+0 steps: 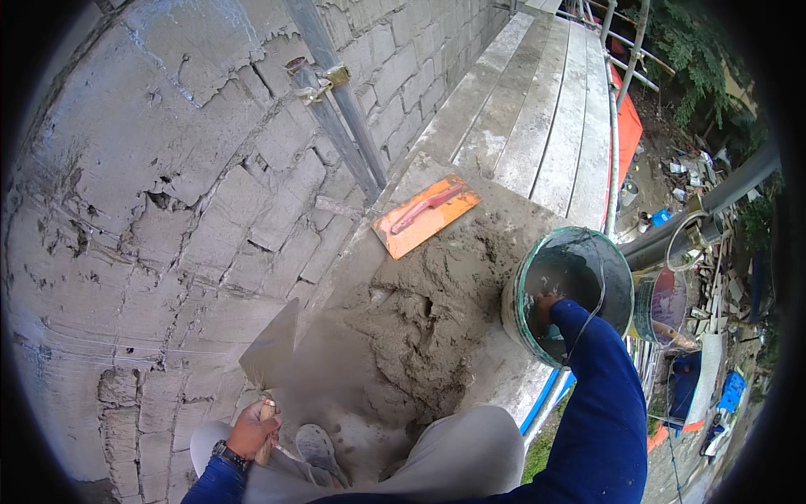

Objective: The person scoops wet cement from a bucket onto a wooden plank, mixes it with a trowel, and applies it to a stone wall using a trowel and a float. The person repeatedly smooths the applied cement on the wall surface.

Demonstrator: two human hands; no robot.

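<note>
My left hand point(248, 432) is closed round the wooden handle of a trowel point(272, 346), its flat metal blade pointing up beside the block wall. My right hand point(544, 309) reaches down into a bucket point(522, 329) with a green rim and a wire handle. Its fingers are hidden inside the bucket, among murky grey liquid. Between my hands, a heap of wet grey mortar point(432, 315) is spread over a board. An orange plastering float point(411, 233) with a red handle lies at the far edge of the mortar.
A partly plastered block wall point(193, 277) rises on the left, with metal posts point(340, 109) against it. Scaffold planks point(541, 109) run ahead, bordered by a pipe rail point(614, 143) on the right. Beyond the edge, lower ground holds debris. Another bucket point(659, 307) stands past mine.
</note>
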